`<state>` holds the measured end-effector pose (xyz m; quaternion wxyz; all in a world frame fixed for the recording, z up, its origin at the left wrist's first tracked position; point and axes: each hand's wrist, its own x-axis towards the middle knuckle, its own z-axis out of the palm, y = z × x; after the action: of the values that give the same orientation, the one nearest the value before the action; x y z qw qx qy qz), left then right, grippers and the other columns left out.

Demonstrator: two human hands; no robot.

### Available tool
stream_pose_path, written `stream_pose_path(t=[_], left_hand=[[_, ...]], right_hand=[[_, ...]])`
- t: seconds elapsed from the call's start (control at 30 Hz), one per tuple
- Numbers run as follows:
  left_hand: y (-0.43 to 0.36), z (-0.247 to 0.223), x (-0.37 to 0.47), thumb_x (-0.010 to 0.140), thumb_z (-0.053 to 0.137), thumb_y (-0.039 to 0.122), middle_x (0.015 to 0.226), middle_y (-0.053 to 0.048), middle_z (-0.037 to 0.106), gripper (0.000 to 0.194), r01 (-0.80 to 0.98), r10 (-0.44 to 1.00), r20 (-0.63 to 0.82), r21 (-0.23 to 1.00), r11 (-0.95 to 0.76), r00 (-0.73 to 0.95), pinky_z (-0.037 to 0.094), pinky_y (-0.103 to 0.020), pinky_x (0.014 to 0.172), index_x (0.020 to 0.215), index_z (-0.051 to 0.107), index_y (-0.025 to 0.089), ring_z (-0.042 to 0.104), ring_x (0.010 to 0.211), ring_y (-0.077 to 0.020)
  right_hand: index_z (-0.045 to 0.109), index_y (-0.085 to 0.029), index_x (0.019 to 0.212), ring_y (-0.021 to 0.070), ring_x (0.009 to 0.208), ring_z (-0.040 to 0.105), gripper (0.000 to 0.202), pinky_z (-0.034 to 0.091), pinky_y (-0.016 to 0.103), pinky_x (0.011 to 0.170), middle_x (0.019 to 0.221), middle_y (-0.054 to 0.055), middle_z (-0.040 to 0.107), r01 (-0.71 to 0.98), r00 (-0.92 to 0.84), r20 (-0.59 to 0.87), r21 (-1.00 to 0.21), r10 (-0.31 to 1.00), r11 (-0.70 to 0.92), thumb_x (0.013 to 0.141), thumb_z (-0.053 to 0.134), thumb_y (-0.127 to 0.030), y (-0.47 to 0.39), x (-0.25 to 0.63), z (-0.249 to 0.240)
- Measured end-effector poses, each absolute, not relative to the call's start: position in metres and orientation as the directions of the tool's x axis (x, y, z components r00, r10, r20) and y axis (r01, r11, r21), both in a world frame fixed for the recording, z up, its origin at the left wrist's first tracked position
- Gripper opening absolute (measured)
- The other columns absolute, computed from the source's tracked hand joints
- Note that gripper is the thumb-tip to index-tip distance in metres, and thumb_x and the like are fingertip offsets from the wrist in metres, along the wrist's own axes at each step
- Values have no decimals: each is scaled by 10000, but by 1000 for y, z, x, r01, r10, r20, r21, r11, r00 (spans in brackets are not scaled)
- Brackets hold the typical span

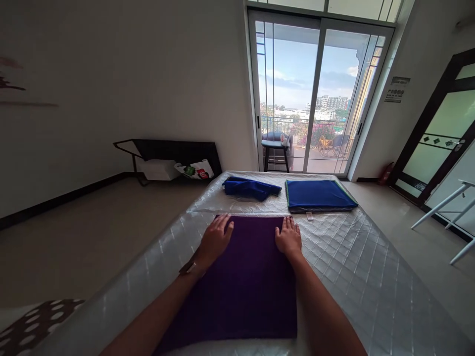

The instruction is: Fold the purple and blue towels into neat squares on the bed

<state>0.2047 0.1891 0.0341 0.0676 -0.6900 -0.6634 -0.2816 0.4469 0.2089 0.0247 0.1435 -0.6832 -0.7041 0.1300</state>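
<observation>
Head view shows both hands flat on a purple cloth point(245, 277) spread on a plastic-wrapped mattress point(356, 267) in the lower middle of the frame. Left hand point(215, 240) rests on the cloth's far left corner, right hand point(288, 237) on its far right corner — fingers of both extended and released, pressing down, grasping nothing. The cloth lies as a smooth rectangle with its far edge straight, so the step in hand looks like smoothing a fold just laid. A further fold, if one follows, would call for pinching an edge or corners and keeping the layers aligned so the sides stay square. Above the hands in the frame, toward the glass balcony door point(315, 94), lie a neatly folded blue cloth point(319, 194) and, left of it, a loosely bundled blue cloth point(249, 188) — both well apart from the hands.
</observation>
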Motion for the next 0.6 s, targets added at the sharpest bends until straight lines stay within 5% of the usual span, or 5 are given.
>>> stream_pose_path(t=[0.13,0.27,0.6], left_hand=[[105,53,282,996,349,399,847,-51,726,372,834,852,335,248,-492,403,529,-333,801,844,644,230,683,819,-193],[40,39,346,933,548,375,691,-13,688,237,634,648,188,133,-761,738,488,-316,656,775,604,207,652,629,-177],[30,6,361,861,675,398,699,11,698,257,487,502,216,121,-865,837,441,-298,615,749,559,198,659,622,-154]], right_hand=[[231,-55,1574,179,1536,122,679,65,362,1221,1646,115,218,925,-30,5,-379,1000,30,993,269,-404,206,448,31],[232,-58,1572,177,1536,122,669,65,362,1223,1650,104,209,929,-32,-1,-369,1000,29,995,265,-395,204,449,35],[242,-67,1571,179,1535,128,652,88,369,1223,1647,101,222,941,-30,-21,-337,999,21,1001,266,-383,206,449,35]])
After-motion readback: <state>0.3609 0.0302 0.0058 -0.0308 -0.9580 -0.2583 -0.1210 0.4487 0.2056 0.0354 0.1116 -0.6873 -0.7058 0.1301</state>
